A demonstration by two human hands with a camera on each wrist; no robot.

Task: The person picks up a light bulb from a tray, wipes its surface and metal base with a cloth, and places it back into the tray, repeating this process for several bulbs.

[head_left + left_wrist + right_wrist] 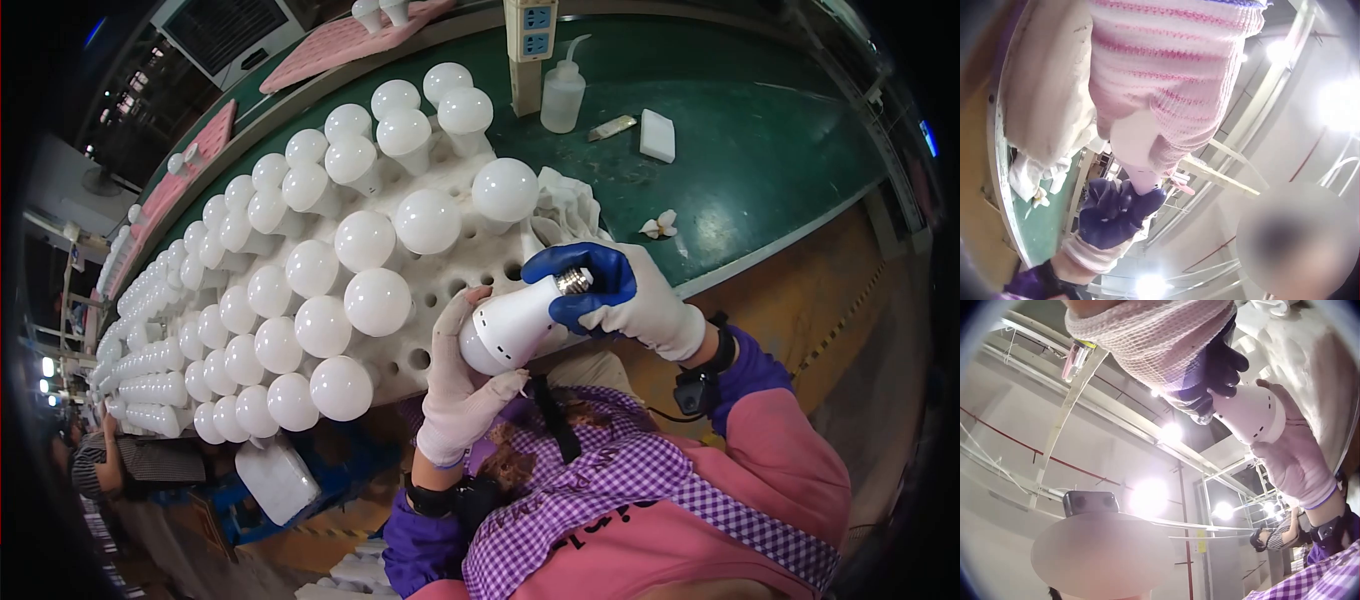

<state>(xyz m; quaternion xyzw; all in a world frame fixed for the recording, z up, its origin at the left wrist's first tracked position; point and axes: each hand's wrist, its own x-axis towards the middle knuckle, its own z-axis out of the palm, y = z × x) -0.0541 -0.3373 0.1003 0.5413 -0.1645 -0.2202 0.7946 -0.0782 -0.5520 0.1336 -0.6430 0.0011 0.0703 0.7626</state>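
A white LED light bulb lies tilted between both hands, its metal screw base pointing up and right. My left hand, in a pale pink knit glove, grips the rounded globe end. At the base end, my right hand pinches the bulb with blue-coated glove fingers curled round it. Small dark slots mark the bulb's white housing in the right wrist view. From the left wrist, the globe shows between the gloved fingers, with the blue-coated right hand beyond it.
Rows of white bulbs stand globe-up in a pale holed tray to the left. White cloth lies by its end. The green table carries a squeeze bottle and a white block. Another person works at far left.
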